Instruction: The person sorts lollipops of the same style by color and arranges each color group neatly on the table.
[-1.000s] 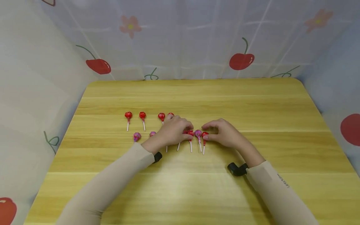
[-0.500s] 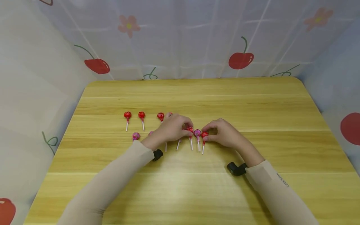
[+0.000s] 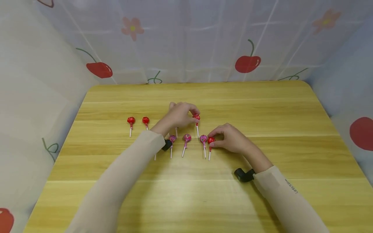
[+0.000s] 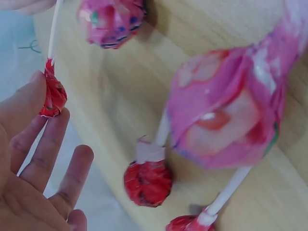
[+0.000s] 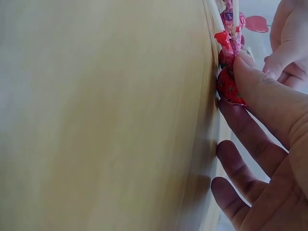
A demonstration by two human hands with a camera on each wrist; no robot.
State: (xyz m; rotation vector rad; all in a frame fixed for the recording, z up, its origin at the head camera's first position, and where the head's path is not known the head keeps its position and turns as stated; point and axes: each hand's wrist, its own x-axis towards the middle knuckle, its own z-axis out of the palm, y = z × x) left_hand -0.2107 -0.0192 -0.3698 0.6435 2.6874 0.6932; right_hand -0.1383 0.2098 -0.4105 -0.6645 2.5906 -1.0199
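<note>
My left hand (image 3: pixel 181 115) pinches a red-wrapped lollipop (image 4: pixel 55 96) by its head between thumb and fingers, at the upper row, its white stick pointing toward me. Lower right, my right hand (image 3: pixel 230 138) pinches another red lollipop (image 5: pixel 230 88) by the head, close to the table. Just left of that one lies a pink lollipop (image 3: pixel 203 139). More pink lollipops, one nearer the middle (image 3: pixel 187 138), lie in the same lower row. Two red lollipops, the leftmost (image 3: pixel 131 120) among them, lie in the upper row; others there are partly hidden under my left hand and wrist.
The wooden table (image 3: pixel 186 200) extends around the lollipops on all sides. A curtain (image 3: pixel 186 42) printed with cherries and flowers hangs behind its back edge. Black wrist cameras, such as the right one (image 3: pixel 244 175), sit under both wrists.
My left hand has carried its red lollipop from the lower row up and away to the upper row, uncovering pink lollipops below. My right hand stays nearly still.
</note>
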